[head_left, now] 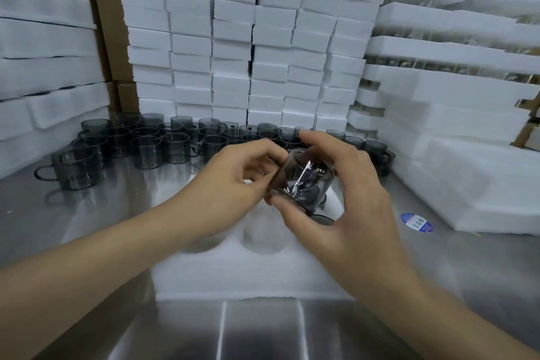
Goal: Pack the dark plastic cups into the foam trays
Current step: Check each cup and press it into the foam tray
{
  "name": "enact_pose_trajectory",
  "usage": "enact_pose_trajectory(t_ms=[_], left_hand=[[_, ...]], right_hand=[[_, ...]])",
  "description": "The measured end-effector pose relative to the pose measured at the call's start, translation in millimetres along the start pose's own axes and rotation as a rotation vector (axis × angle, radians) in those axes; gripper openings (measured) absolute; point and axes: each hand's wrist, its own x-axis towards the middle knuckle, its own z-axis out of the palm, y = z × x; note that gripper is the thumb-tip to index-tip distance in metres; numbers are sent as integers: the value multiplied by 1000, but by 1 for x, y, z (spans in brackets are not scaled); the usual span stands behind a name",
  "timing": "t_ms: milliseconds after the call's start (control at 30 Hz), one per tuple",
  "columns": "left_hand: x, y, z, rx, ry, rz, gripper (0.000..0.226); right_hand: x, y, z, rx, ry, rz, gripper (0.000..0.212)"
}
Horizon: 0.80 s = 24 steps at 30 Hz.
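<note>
Both hands hold one cup (304, 181), tilted, just above the tray (233, 272) on the counter (73, 213). The right hand (344, 202) curls round its wall and the left hand (233, 184) pinches its near edge. It looks light, stiff and glossy, so probably slippery. A grip across the wall or by the handle should suit it. More cups (146, 149) stand behind.

My right fingers (315, 140) hide part of the dark see-through plastic cup (304, 181). I cannot read the blue round sticker (417, 222) right of them.
</note>
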Motion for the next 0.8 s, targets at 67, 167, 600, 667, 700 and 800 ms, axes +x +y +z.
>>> enact_pose_trajectory(t_ms=[67, 167, 600, 667, 700, 800], left_hand=[[-1, 1, 1, 12, -46, 24, 26], [-2, 3, 0, 1, -62, 39, 25], [-1, 4, -6, -80, -102, -18, 50], [-2, 5, -7, -83, -139, -18, 41], [-3, 6, -6, -83, -159, -16, 41], [-3, 6, -3, -130, -185, 2, 39]], right_hand=[[-1, 0, 0, 13, 2, -22, 73], [-1, 1, 0, 27, 2, -30, 75], [-2, 6, 4, -23, -12, -16, 75], [-1, 7, 5, -31, -36, -9, 77], [-1, 7, 4, -31, -46, -7, 78], [0, 7, 4, -33, -65, 1, 78]])
